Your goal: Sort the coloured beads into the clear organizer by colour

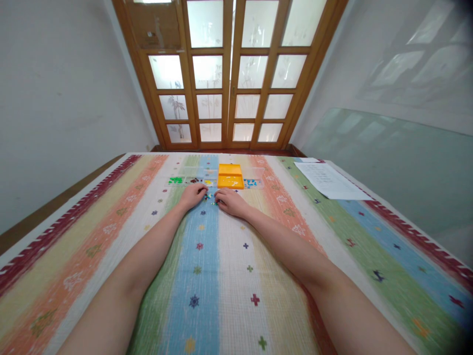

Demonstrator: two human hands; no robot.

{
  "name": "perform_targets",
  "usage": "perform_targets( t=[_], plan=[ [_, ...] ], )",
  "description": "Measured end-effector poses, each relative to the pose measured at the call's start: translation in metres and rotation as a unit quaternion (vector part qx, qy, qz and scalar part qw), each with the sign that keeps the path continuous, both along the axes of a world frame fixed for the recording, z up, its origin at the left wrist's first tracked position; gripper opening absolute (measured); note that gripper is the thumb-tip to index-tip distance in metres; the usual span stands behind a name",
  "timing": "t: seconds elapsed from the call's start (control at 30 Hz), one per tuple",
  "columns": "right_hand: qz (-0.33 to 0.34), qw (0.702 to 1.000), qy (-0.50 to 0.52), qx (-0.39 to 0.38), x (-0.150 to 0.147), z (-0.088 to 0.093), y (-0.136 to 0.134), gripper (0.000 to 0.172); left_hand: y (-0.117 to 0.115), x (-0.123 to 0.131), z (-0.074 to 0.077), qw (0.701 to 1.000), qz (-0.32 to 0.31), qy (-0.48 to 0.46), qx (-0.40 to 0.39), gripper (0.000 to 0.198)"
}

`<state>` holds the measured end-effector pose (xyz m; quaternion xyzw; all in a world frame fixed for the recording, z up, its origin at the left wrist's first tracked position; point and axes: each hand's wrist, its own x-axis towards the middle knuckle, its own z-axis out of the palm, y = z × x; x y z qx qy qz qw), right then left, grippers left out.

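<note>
A small loose pile of mixed-colour little pieces [209, 196] lies on the tablecloth between my two hands. My left hand [193, 196] rests at its left side with the fingers curled in together. From the right, my right hand [230, 201] reaches to the pile, its fingers bent and fingertips close to the pieces. What either hand pinches is too small to make out. Just beyond the hands stands an open yellow box [230, 170] with white pieces inside. Clear trays flank it, holding green pieces [176, 180], dark brown pieces [194, 181], yellow pieces [209, 182] and blue pieces [251, 183].
A striped, patterned tablecloth [195, 296] covers the table. Printed white paper sheets [328, 180] lie at the right edge. Behind the table is a wooden door with glass panes [209, 71]. A glass sheet [388, 162] leans against the right wall.
</note>
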<state>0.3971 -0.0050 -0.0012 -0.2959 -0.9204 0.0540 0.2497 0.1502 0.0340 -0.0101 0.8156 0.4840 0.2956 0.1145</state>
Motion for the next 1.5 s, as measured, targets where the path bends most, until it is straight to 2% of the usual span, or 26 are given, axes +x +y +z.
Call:
perform_targets(
  t=[0.3, 0.4, 0.57, 0.7, 0.83, 0.97, 1.07, 1.13, 1.27, 1.5],
  plan=[
    [-0.025, 0.998, 0.058, -0.007, 0.005, 0.0, 0.005, 0.01, 0.0, 0.0, 0.001, 1.0, 0.003, 0.012, -0.004, 0.026],
    [-0.089, 0.989, 0.115, 0.008, 0.011, 0.003, 0.01, 0.008, 0.0, 0.0, 0.001, 1.0, 0.003, 0.012, 0.0, 0.026],
    [-0.214, 0.949, 0.228, 0.041, 0.033, 0.005, 0.028, 0.008, 0.0, 0.0, 0.0, 1.0, 0.005, 0.008, -0.001, 0.026],
    [-0.265, 0.927, 0.263, 0.019, 0.052, 0.002, 0.04, 0.008, 0.001, 0.0, -0.001, 1.0, 0.006, 0.009, -0.004, 0.027],
    [-0.23, 0.95, 0.212, -0.023, 0.053, -0.002, 0.039, 0.012, 0.001, 0.0, -0.001, 1.0, 0.006, 0.01, -0.007, 0.026],
    [-0.145, 0.984, 0.103, -0.023, 0.034, -0.004, 0.027, 0.017, 0.001, 0.0, -0.001, 1.0, 0.001, 0.011, 0.0, 0.026],
    [-0.072, 0.996, 0.048, -0.023, 0.019, -0.007, 0.019, 0.023, 0.002, 0.0, -0.001, 1.0, -0.003, 0.015, 0.002, 0.026],
    [-0.048, 0.998, 0.038, -0.022, 0.013, -0.009, 0.017, 0.028, 0.002, 0.0, -0.001, 1.0, -0.003, 0.015, -0.002, 0.027],
    [-0.045, 0.998, 0.033, -0.023, 0.011, -0.01, 0.016, 0.032, 0.001, 0.001, -0.001, 1.0, -0.002, 0.014, -0.008, 0.027],
    [-0.046, 0.997, 0.029, -0.047, 0.013, -0.001, 0.01, 0.029, -0.001, 0.002, 0.002, 1.0, 0.003, 0.014, -0.017, 0.027]
  ],
)
